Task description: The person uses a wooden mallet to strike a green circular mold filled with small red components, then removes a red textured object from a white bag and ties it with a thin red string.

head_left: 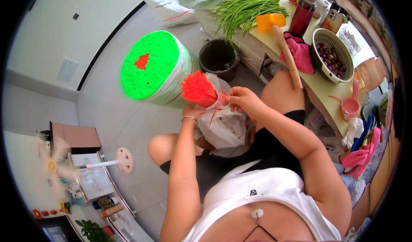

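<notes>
A tight bundle of thin red straws (pixel 198 88) stands tilted in a white plastic bag (pixel 223 130) between my knees. Red string (pixel 220 97) circles the bag's neck, with loose ends hanging down. My left hand (pixel 193 112) is closed round the near left side of the bundle, its fingers partly hidden beneath it. On the other side, my right hand (pixel 241 99) pinches the string between thumb and fingertips. Just beyond stands a much wider bundle of green straws (pixel 150 81) with a red patch in its top, wrapped in clear and white plastic.
A dark bucket (pixel 219 59) stands behind the bag. The table (pixel 319 85) at right bears green vegetable stems (pixel 244 12), an orange-headed mallet (pixel 286 55), a red flask (pixel 303 14) and a colander (pixel 319 55) of dark round fruit. A fan (pixel 53 164) stands at left.
</notes>
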### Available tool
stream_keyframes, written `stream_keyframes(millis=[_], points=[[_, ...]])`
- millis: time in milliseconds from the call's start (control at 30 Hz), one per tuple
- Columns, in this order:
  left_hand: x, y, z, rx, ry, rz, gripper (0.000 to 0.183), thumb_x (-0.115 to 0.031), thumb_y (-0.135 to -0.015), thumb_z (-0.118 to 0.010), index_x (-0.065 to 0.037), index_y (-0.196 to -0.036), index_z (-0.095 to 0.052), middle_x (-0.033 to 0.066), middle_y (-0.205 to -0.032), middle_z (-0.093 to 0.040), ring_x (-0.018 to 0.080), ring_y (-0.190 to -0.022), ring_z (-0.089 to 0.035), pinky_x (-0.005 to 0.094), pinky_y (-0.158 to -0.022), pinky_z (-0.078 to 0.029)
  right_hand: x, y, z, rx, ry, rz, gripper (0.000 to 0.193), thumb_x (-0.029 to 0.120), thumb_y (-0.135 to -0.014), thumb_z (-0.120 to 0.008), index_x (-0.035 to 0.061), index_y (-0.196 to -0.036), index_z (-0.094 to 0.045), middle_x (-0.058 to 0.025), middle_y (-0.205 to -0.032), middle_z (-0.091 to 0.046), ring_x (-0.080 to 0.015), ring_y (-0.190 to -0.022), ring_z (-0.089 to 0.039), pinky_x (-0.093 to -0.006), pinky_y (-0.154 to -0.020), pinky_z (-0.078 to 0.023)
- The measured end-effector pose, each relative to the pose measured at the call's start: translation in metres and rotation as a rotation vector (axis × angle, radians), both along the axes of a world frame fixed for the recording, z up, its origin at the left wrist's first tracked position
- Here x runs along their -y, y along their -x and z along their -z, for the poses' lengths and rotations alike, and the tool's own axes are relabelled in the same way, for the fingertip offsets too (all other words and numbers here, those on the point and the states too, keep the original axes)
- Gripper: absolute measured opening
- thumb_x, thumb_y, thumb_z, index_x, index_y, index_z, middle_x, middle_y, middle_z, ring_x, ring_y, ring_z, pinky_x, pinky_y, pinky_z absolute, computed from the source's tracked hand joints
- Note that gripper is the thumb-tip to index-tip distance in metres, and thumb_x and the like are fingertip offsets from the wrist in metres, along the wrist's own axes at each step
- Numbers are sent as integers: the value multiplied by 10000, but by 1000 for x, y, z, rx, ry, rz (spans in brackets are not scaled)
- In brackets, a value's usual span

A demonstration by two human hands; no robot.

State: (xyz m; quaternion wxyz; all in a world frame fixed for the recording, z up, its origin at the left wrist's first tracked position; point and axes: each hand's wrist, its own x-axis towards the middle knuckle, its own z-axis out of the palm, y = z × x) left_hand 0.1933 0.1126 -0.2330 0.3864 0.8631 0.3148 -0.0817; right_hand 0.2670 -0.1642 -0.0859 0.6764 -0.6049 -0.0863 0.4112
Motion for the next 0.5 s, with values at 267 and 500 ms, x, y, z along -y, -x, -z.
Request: stream_keyframes(millis=[267,500], points=[[29,28,-82,439,-294,-184,270,-139,-753,-755,-2,-979,-698,122,-955,-696,240,-854,-665,341,-784,-523,-5,7,3,-47,-48,19,106,152,-903,-629,50,-923,-606,-45,-872,-692,-90,-678,-567,-230,-585,-402],[117,62,-187,881,-19,18,113,-10,-827,-683,4,-939,-672,84,-888,-674,179,-813,-639,291,-755,-517,-1,27,-23,129,-58,-8,82,110,-916,-633,35,-921,-601,-30,-866,-679,-65,-660,-539,-211,-590,-428]])
